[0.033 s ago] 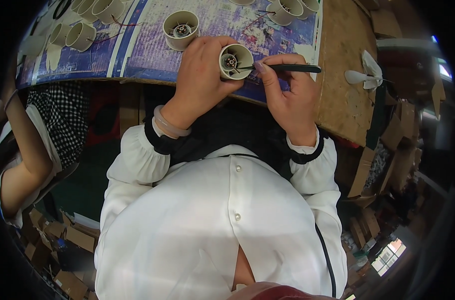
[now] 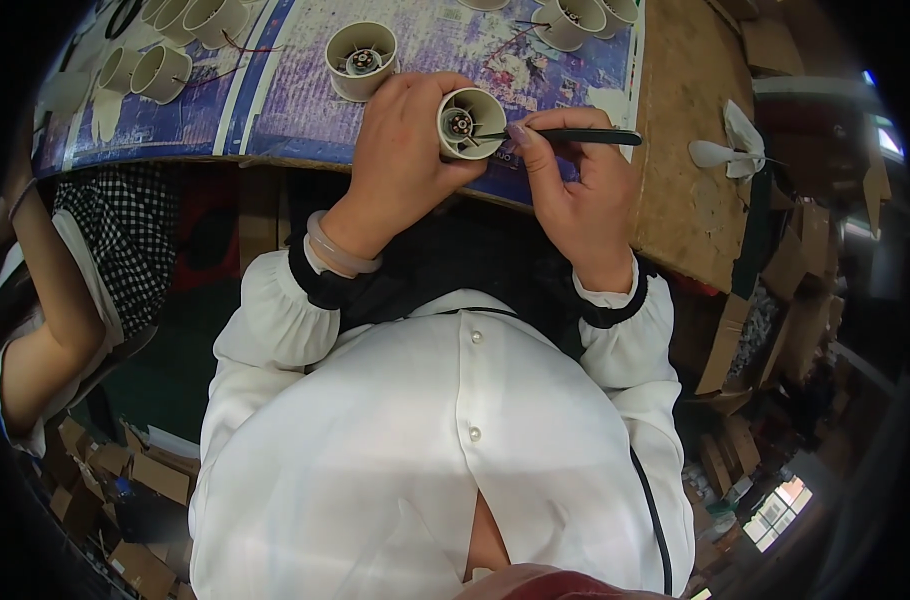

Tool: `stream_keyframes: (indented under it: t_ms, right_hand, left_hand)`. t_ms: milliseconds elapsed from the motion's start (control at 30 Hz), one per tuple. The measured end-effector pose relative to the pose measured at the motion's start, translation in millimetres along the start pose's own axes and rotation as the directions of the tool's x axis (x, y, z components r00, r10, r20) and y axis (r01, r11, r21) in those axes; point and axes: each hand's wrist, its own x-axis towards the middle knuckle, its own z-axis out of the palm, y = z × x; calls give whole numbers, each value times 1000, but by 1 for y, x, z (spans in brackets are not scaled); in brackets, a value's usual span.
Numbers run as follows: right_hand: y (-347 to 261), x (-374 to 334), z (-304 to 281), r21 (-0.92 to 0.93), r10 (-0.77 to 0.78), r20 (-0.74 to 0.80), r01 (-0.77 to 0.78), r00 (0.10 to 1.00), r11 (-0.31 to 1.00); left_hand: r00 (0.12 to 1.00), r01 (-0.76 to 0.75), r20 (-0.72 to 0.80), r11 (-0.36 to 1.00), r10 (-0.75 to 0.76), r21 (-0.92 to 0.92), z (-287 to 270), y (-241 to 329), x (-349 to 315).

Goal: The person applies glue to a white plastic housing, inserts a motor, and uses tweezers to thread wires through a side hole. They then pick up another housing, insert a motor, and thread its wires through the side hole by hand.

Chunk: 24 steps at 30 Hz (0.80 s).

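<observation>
My left hand (image 2: 403, 150) is wrapped round a small cream cylindrical housing (image 2: 488, 104), its open mouth tilted up toward me. Inside that housing a round motor-like core with thin fins shows. In my right hand (image 2: 587, 192), thumb and fingers pinch a slim black tool (image 2: 603, 136) that looks like tweezers. Its narrow tip reaches over the right rim into the housing; what it touches inside is too small to tell. Just beyond my left fingers a second cream housing (image 2: 347, 88) stands upright on the table, with a similar finned core.
More cream housings (image 2: 161, 74) with thin red wires stand at the far left, others (image 2: 567, 24) at the far right. A white scrap (image 2: 741, 143) lies on the brown table edge (image 2: 690, 190). At the left sits another person (image 2: 60, 310). Cardboard boxes (image 2: 725, 340) stand right.
</observation>
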Motion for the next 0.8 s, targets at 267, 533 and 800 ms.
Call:
stream_keyframes:
  t_ms: [267, 533, 800]
  right_hand:
    - [-8, 2, 0, -69, -81, 24, 83, 996, 994]
    - [-8, -1, -2, -41, -66, 2, 66, 998, 997]
    - [-11, 4, -3, -111, -92, 42, 96, 995, 989]
  left_hand:
    - [999, -16, -34, 1000, 16, 2, 1, -2, -1]
    - [1000, -15, -27, 1000, 15, 7, 1, 1, -2]
    - [999, -2, -33, 1000, 2, 4, 0, 0, 0]
